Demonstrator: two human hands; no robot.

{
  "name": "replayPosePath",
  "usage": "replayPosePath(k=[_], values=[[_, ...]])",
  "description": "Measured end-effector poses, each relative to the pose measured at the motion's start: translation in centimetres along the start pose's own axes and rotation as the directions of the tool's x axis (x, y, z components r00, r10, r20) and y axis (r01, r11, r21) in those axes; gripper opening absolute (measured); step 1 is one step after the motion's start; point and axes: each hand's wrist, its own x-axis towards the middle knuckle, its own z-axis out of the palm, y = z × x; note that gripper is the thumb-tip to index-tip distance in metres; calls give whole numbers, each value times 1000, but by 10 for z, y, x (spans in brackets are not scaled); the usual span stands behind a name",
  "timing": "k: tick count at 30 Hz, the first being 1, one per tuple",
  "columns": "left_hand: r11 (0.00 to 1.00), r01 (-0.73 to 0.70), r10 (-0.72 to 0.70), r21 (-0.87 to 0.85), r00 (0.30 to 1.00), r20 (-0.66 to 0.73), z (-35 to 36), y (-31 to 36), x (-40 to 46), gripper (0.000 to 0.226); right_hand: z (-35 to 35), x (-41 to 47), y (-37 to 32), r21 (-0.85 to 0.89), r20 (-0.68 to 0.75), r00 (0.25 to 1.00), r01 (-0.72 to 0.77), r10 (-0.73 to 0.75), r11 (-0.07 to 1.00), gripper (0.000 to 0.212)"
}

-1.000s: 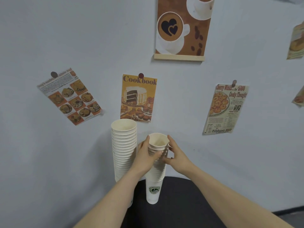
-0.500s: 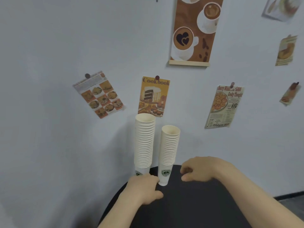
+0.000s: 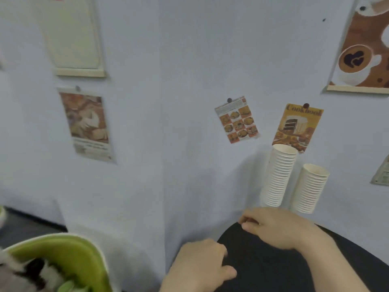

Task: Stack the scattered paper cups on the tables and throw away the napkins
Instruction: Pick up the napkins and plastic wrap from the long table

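At the lower left corner of the frame sits a green bin (image 3: pixel 69 256) with crumpled pale paper (image 3: pixel 19 275) inside it, blurred. Above it on the pale blue wall (image 3: pixel 168 102) hang a cream framed board (image 3: pixel 73 36) at the upper left and a faded food poster (image 3: pixel 86 125) below that.

Toward the lower middle, the left hand (image 3: pixel 202 266) hangs over the left edge of the black bench (image 3: pixel 273 268), fingers loosely curled with the thumb pointing right, holding nothing that can be seen. Higher up on the wall, a recipe sheet with small dish photos (image 3: pixel 236 120) is pinned in the centre right area.

The right hand (image 3: pixel 277 226) hovers over the bench just right of centre, fingers bent inward and pointing left; whether anything is pinched at the fingertips cannot be told because of blur. Directly behind and above this hand stands the taller stack of paper cups (image 3: pixel 277 175), its base hidden by the hand. Just to its right stands the shorter stack of paper cups (image 3: pixel 309 188), close beside the first but not clearly touching it. Both stacks lean slightly to the right and lie above and beyond the right hand, well apart from the left hand.

Behind the taller stack hangs an orange Cookbook poster (image 3: pixel 296 125), and a coffee picture (image 3: pixel 362 53) fills the upper right corner.
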Motion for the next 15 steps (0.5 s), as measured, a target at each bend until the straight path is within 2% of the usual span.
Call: replayPosePath(k=[6, 10, 13, 15], values=[[945, 315, -321, -82, 945, -65, 43, -8, -86, 44, 32, -31, -63, -78, 72, 952, 303, -298, 950, 29], [916, 382, -389, -123, 920, -44, 68, -1, -151, 66, 55, -54, -95, -67, 120, 902, 425, -415, 903, 30], [847, 511, -518, -145, 856, -10, 82, 0, -207, 45, 71, -73, -133, -76, 175, 841, 529, -511, 845, 32], [807, 570, -583, -153, 810, -64, 90, -2, -240, 40, 79, -89, -164, -95, 201, 793, 601, -576, 794, 32]])
